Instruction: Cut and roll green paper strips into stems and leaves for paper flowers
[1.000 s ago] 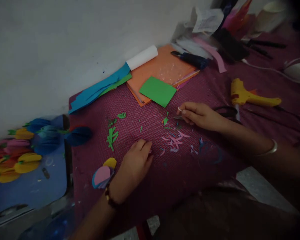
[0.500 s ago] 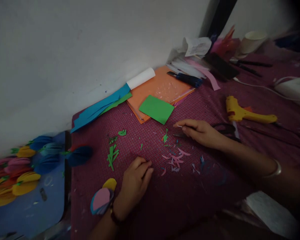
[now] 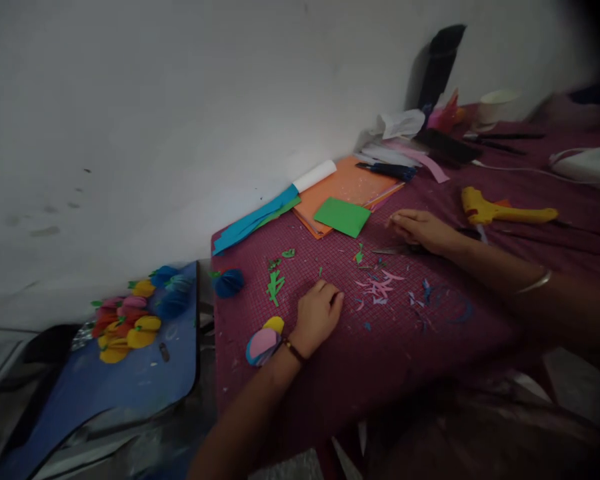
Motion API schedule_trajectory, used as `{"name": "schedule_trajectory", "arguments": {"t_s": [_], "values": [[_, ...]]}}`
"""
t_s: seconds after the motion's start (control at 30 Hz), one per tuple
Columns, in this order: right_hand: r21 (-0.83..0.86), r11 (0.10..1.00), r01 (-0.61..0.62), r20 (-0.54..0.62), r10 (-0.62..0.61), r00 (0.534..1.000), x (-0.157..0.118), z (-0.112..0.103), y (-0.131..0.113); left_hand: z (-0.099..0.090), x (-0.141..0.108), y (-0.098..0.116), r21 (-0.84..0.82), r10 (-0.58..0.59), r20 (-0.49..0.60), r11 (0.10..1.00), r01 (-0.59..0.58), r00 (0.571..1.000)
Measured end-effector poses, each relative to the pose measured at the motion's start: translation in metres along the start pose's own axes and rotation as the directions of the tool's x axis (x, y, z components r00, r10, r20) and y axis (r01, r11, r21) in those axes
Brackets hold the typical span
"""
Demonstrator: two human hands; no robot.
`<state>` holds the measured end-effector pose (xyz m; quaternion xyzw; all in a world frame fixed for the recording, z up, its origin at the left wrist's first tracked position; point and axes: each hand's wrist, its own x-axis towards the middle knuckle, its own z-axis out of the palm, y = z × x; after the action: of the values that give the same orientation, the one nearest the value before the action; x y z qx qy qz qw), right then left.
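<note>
My left hand rests palm down on the maroon checked tablecloth, its fingers loosely bent and a little apart, with nothing seen in it. Beside its wrist lies a small stack of pink, blue and yellow paper rounds. My right hand is held low at the right, thumb and fingers pinched together; what is between them is too small to make out. Under it shows a scissor blade, the handles mostly hidden. Between the hands lie pink paper scraps and green paper strips. A green paper piece sits just beyond.
Orange sheets, blue paper strips and a dark blue cutter lie by the wall. A yellow glue gun is at right. Paper fruits cover part of a blue board; one blue paper fruit sits at the cloth's edge.
The view has swung left, so everything appears shifted right. My right hand has lifted slightly away from the scraps, fingers still pinched. My left hand stays on the cloth.
</note>
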<state>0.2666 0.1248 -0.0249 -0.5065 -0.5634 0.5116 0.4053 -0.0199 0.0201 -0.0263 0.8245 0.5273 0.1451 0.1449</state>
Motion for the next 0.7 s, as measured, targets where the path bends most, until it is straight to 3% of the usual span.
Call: {"name": "schedule_trajectory", "arguments": {"t_s": [0.1,0.2,0.27,0.33,0.4,0.47,0.6,0.7], "values": [[-0.031,0.999,0.017,-0.001,-0.018,1.000,-0.003,-0.001,-0.003,0.001,-0.003,-0.003,-0.012,0.030,-0.014,0.999,-0.030,0.999],[-0.254,0.966,0.040,0.076,-0.021,0.997,0.007,0.004,-0.015,0.002,-0.004,-0.006,-0.038,0.050,-0.008,0.998,-0.051,0.999],[-0.409,0.886,0.219,0.194,-0.150,0.970,0.024,0.019,-0.031,0.003,-0.003,-0.008,-0.055,0.061,-0.003,0.997,-0.061,0.998],[-0.505,0.759,0.412,0.319,-0.279,0.906,0.045,0.047,-0.049,0.004,-0.002,-0.010,-0.059,0.065,-0.006,0.996,-0.065,0.998],[-0.619,0.600,0.507,0.421,-0.292,0.859,0.070,0.083,-0.065,0.004,-0.002,-0.011,-0.048,0.066,-0.001,0.997,-0.066,0.998],[-0.694,0.487,0.531,0.476,-0.244,0.845,0.094,0.122,-0.075,0.004,-0.002,-0.011,-0.025,0.069,0.021,0.997,-0.068,0.997],[-0.726,0.420,0.545,0.483,-0.255,0.838,0.131,0.183,-0.073,0.005,0.000,-0.009,0.021,0.064,0.051,0.998,-0.065,0.997],[-0.705,0.391,0.591,0.494,-0.327,0.806,0.146,0.202,-0.063,0.006,0.001,-0.009,0.035,0.046,0.069,0.998,-0.049,0.997]]}}
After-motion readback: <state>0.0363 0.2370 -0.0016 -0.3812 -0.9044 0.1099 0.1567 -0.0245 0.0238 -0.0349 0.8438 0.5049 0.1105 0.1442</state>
